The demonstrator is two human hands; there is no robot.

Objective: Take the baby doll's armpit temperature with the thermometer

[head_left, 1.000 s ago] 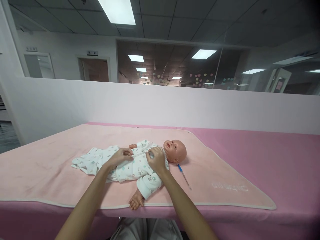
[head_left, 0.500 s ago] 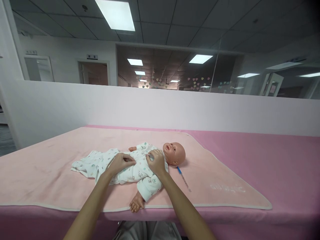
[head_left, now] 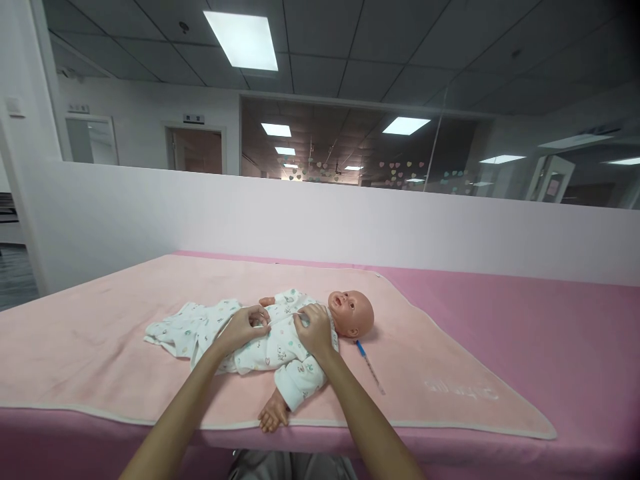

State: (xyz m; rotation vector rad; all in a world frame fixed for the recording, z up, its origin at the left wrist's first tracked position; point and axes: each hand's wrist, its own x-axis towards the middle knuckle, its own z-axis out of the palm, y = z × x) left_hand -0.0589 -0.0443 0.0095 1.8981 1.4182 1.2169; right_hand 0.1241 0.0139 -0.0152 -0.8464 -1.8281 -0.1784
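A baby doll (head_left: pixel 351 313) lies on its back in a white printed gown (head_left: pixel 267 350), its head towards the right. Over the belly, my left hand (head_left: pixel 247 329) is closed in a pinch, thumb and fingertips on a thin white tie string (head_left: pixel 283 319) of the gown. My right hand (head_left: pixel 315 327) pinches the same string at the chest, close to the doll's neck. The string runs slackly between my fingertips, and its ends are hidden. One doll arm rests towards me with its hand (head_left: pixel 273 411) bare; the other points away.
A blue-capped thermometer-like stick (head_left: pixel 370 367) lies beside the doll's head. Beneath everything is a peach blanket (head_left: pixel 440 373) on a pink table cover (head_left: pixel 560 333). A low white partition (head_left: pixel 370 223) with glass above stands behind the table.
My left hand's fingers have opened slightly into a rounder pinch, and the pale string between my hands shows more clearly. The whole view has shifted a little; the doll lies the same way.
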